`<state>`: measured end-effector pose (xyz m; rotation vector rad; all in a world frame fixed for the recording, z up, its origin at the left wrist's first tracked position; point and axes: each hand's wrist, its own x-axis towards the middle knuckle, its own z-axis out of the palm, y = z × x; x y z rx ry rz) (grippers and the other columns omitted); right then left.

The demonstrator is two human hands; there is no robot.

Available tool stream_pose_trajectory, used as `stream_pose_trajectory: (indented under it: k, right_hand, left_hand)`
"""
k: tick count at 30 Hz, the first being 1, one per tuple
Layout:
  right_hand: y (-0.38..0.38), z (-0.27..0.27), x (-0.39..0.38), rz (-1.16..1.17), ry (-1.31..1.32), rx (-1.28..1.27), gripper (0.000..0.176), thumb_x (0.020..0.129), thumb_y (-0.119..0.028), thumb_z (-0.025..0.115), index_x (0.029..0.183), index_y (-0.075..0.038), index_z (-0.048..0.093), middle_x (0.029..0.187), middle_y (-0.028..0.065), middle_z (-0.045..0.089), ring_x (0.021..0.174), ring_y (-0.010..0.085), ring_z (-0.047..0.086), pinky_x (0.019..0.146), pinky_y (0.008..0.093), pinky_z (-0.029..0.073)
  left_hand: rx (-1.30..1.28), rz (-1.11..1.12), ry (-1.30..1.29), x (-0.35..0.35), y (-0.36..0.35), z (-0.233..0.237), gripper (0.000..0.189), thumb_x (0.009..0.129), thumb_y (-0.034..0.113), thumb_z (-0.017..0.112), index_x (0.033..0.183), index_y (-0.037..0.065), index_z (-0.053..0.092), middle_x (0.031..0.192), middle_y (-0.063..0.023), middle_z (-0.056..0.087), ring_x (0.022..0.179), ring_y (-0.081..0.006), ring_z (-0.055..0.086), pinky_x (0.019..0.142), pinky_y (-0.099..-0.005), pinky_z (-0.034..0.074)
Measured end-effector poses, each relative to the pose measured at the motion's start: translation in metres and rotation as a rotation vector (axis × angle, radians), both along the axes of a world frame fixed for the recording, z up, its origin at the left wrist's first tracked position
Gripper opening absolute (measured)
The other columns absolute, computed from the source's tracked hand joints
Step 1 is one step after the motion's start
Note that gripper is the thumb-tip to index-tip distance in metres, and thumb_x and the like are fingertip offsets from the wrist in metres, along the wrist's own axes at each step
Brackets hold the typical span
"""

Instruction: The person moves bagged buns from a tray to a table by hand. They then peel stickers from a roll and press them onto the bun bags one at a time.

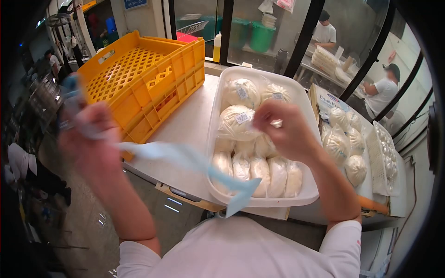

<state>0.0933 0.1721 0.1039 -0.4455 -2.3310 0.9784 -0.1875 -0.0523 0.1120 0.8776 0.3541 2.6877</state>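
My left hand (92, 139), smeared by motion, is raised at the left beside the yellow crate. Its fingers are closed around a pale blue label strip (185, 157), which trails across to the right and hangs over the front edge of the white tub (315, 185). My right hand (285, 127) is over the tub with its fingertips pinched together; what they hold, if anything, I cannot make out. Right beside those fingertips lies a bagged white bun (234, 124) with a printed label. Two more labelled bagged buns sit behind it, and several long bagged buns (259, 176) line the front.
A yellow plastic crate (162, 92) stands at the table's left. To the right are more bagged buns (340, 143) beside a cardboard box (324, 99) and a white basket (378, 162). Behind glass, two people (384, 90) work at a table. Another person (28, 162) is at far left.
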Motion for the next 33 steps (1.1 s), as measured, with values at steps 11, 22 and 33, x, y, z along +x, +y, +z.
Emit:
stream_pose_trajectory:
  k: [11, 22, 33]
  right_hand:
    - [-0.010, -0.109, -0.045, 0.335, -0.541, 0.128, 0.013, 0.086, -0.012, 0.070, 0.084, 0.000, 0.067, 0.084, 0.0191, 0.069, 0.086, 0.0377, 0.068, 0.077, 0.0454, 0.053]
    - [0.006, -0.054, -0.035, -0.061, -0.262, -0.126, 0.034, 0.094, -0.025, 0.071, 0.108, 0.004, 0.061, 0.090, 0.0169, 0.070, 0.088, 0.0260, 0.070, 0.078, 0.0387, 0.056]
    - [-0.042, -0.023, -0.005, 0.063, 0.378, -0.591, 0.033, 0.087, -0.001, 0.077, 0.108, 0.001, 0.052, 0.092, 0.0107, 0.068, 0.086, 0.0132, 0.069, 0.077, 0.0259, 0.057]
  left_hand:
    - [0.063, -0.168, 0.142, -0.006, -0.025, -0.008, 0.049, 0.103, 0.006, 0.047, 0.146, -0.012, 0.034, 0.108, -0.0195, 0.069, 0.045, -0.0107, 0.055, 0.068, -0.0281, 0.052]
    - [-0.700, 0.017, 0.263, 0.110, 0.088, -0.048, 0.042, 0.094, 0.007, 0.074, 0.131, -0.005, 0.058, 0.087, -0.0069, 0.074, 0.078, -0.0046, 0.066, 0.072, -0.0172, 0.050]
    - [-0.560, -0.175, 0.082, 0.127, 0.116, -0.041, 0.051, 0.093, 0.004, 0.073, 0.136, -0.009, 0.049, 0.096, -0.0128, 0.074, 0.086, -0.0095, 0.069, 0.074, -0.0206, 0.052]
